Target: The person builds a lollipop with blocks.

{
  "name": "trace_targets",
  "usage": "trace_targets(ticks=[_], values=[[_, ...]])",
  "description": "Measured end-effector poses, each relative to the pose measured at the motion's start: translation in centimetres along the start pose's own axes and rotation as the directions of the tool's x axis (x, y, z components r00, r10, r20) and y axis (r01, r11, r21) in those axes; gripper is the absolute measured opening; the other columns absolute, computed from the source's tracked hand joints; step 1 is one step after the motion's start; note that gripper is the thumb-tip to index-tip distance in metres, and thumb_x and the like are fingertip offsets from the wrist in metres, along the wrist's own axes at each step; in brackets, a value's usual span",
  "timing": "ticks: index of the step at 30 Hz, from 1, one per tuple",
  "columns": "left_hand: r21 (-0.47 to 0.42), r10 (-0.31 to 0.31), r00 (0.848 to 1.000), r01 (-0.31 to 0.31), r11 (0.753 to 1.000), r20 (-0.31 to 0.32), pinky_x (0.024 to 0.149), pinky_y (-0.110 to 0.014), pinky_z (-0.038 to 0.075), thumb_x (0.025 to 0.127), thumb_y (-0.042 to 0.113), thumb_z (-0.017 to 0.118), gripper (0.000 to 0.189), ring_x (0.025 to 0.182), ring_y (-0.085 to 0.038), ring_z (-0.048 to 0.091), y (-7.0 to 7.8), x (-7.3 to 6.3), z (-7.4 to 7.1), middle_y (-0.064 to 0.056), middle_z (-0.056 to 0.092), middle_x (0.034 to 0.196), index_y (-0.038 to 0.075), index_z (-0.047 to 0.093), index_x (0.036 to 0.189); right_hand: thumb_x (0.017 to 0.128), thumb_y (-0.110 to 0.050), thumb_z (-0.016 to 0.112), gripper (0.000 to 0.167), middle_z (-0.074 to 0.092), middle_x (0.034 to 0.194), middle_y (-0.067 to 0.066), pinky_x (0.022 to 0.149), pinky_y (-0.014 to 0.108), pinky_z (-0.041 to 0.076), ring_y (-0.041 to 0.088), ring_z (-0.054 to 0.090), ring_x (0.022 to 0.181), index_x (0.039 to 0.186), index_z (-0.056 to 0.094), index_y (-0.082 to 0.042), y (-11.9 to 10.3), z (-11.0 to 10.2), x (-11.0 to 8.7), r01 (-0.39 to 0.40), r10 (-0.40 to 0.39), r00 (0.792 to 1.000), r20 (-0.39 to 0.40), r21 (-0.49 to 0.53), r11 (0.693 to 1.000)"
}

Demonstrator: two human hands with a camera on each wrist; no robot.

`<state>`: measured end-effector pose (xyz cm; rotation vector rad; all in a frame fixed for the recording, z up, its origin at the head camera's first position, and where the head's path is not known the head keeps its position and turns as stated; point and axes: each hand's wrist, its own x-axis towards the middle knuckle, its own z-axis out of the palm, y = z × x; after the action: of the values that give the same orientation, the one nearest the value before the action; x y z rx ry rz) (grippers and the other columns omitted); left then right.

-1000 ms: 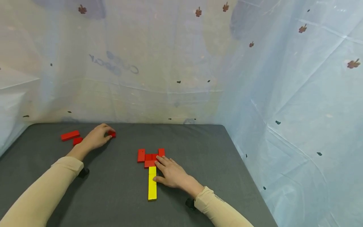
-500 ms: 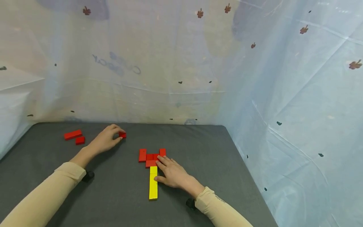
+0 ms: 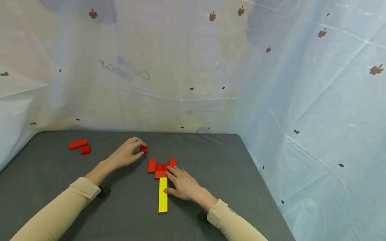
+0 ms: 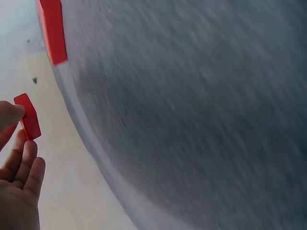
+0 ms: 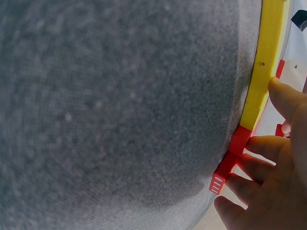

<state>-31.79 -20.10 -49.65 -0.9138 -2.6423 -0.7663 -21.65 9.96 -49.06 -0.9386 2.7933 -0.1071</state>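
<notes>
My left hand (image 3: pixel 128 154) pinches a small red block (image 3: pixel 144 149) between thumb and fingers, behind and left of the laid-out pieces; the left wrist view shows the block (image 4: pixel 29 120) at the fingertips. On the table, several red blocks (image 3: pixel 151 166) sit against each other in a forked shape. A yellow strip (image 3: pixel 163 197) with a seam near its far end runs toward me from them. My right hand (image 3: pixel 185 185) lies beside this layout with fingers stretched. Its fingertips touch the right-hand red blocks (image 5: pixel 238 139), and its thumb reaches the edge of the yellow piece (image 5: pixel 266 62).
Two loose red pieces lie at the back left of the dark grey table (image 3: pixel 120 207): a long block (image 3: pixel 78 144) and a shorter block (image 3: pixel 85 150). A translucent printed sheet (image 3: pixel 169 67) hangs behind the table and along its right side.
My left hand has carried the small red block rightward and slightly nearer, toward the red layout. The right hand keeps its place on the blocks.
</notes>
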Motion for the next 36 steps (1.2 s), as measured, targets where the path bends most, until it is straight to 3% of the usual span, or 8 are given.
trace_targets(ticks=[9, 21, 29, 36], values=[[-0.046, 0.002, 0.998, 0.001, 0.999, 0.057, 0.094, -0.051, 0.054, 0.093, 0.009, 0.078, 0.023, 0.110, -0.031, 0.059, 2.3, 1.2, 1.9, -0.011, 0.063, 0.121, 0.007, 0.073, 0.116, 0.103, -0.054, 0.059, 0.074, 0.025, 0.172, 0.002, 0.125, 0.045, 0.027, 0.024, 0.025, 0.158, 0.162, 0.039, -0.015, 0.0, -0.1, 0.0, -0.007, 0.007, 1.000, 0.007, 0.007, 1.000], [-0.062, 0.008, 0.991, 0.000, 0.998, 0.136, 0.091, -0.046, 0.056, 0.093, 0.009, 0.078, 0.022, 0.105, -0.026, 0.058, 3.8, 2.7, 3.3, -0.009, 0.063, 0.118, 0.009, 0.074, 0.115, 0.103, -0.055, 0.059, 0.074, 0.024, 0.172, 0.002, 0.126, 0.045, 0.027, 0.024, 0.025, 0.158, 0.162, 0.039, -0.014, 0.0, -0.2, 0.0, -0.006, 0.006, 1.000, 0.009, 0.002, 1.000], [-0.048, -0.036, 0.971, 0.049, 0.998, 0.237, 0.092, -0.045, 0.057, 0.093, 0.010, 0.078, 0.022, 0.100, -0.024, 0.059, 4.0, 3.0, 3.9, -0.008, 0.063, 0.115, 0.010, 0.074, 0.115, 0.103, -0.055, 0.058, 0.074, 0.025, 0.172, 0.002, 0.125, 0.045, 0.028, 0.024, 0.026, 0.157, 0.162, 0.039, -0.015, 0.1, -0.1, 0.0, -0.004, 0.004, 1.000, 0.001, -0.007, 1.000], [-0.032, -0.040, 0.955, 0.052, 0.998, 0.295, 0.091, -0.044, 0.058, 0.094, 0.012, 0.076, 0.024, 0.098, -0.021, 0.060, 3.4, 3.1, 4.6, -0.007, 0.063, 0.113, 0.009, 0.073, 0.118, 0.103, -0.055, 0.058, 0.074, 0.025, 0.172, 0.003, 0.125, 0.045, 0.028, 0.024, 0.026, 0.157, 0.162, 0.039, -0.014, 0.2, 0.0, 0.0, 0.000, 0.000, 1.000, -0.003, -0.009, 1.000]])
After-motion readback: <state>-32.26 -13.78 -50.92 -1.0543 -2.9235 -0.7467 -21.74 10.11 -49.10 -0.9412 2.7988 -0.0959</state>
